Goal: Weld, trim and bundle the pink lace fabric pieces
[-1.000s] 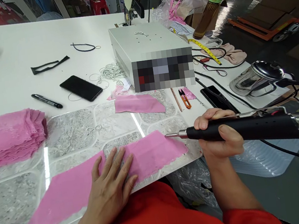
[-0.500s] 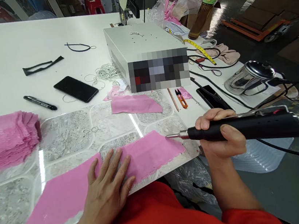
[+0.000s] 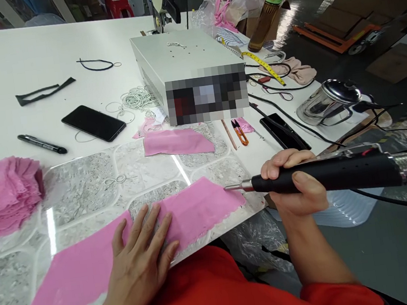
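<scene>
Pink fabric [image 3: 199, 210] lies on a marble-patterned sheet [image 3: 81, 188] along the front edge, with a second pink stretch [image 3: 80, 269] to the left. Flat on the fabric, near where the two stretches meet, rests my left hand [image 3: 142, 253] with its fingers spread. My right hand [image 3: 295, 180] is wrapped round a black handheld tool [image 3: 341, 173]. The tool's thin metal tip points left, at the right part of the fabric's upper edge; whether it touches is unclear. A smaller pink piece [image 3: 177, 142] lies behind.
Stacked pink fabric [image 3: 3, 196] sits at the left. Behind are a phone [image 3: 93, 123], a marker [image 3: 42, 144] and a grey box [image 3: 186, 49]. Orange snips [image 3: 240, 132], a second phone [image 3: 284, 133], cables and a glass mug [image 3: 326, 101] are at the right.
The view has shifted slightly, so most things on the table appear a little further left. Both hands keep the same hold and nearly the same places on the fabric and tool.
</scene>
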Motion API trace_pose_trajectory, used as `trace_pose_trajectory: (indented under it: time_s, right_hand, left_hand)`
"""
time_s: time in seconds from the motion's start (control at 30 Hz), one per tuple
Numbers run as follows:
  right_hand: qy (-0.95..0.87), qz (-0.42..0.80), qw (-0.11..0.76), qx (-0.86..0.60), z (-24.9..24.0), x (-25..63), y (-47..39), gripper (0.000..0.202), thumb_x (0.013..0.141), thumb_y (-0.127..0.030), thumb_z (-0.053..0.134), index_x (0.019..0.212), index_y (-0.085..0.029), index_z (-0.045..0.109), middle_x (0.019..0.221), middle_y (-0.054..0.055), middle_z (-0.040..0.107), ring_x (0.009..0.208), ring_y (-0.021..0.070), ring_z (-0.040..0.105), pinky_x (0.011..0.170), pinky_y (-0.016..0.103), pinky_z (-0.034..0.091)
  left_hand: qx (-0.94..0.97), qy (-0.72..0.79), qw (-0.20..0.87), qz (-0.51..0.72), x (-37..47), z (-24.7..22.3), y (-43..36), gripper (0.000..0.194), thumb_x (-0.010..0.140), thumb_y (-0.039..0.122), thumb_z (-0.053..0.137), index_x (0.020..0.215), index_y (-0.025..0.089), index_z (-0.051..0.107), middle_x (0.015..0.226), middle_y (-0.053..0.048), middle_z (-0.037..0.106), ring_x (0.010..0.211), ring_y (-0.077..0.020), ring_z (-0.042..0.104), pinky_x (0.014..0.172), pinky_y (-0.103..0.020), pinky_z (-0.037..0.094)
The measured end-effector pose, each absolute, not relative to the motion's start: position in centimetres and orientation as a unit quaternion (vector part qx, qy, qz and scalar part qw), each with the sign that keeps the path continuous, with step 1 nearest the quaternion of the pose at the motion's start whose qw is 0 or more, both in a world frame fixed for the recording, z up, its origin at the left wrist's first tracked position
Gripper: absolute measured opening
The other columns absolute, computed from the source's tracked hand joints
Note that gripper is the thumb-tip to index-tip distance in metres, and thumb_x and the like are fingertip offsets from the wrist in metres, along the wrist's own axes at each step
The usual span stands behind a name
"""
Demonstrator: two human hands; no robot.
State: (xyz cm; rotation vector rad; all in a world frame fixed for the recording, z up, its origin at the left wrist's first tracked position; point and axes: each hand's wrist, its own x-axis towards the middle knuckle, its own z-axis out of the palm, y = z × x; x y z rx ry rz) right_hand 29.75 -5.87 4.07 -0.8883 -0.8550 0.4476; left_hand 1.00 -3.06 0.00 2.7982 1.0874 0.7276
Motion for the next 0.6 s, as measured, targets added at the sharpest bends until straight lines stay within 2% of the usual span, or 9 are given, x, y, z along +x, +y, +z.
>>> trace_pose_trajectory:
  time_s: [0.6]
  right_hand:
    - [-0.388,0.183,0.788,-0.441,4.3,31.6,-8.6,0.011,0.063,-0.025,0.054,0.072,-0.019,0.059,0.072,0.001,0.051,0.048,0.0101,0.047,0.044,0.028,0.040]
  left_hand:
    - [0.909,0.348,0.016,0.228,0.9,0.0,-3.0,0.039,0.088,0.031,0.054,0.126,0.023,0.053,0.132,-0.013,0.055,0.126,-0.0329,0.046,0.107,-0.052,0.025]
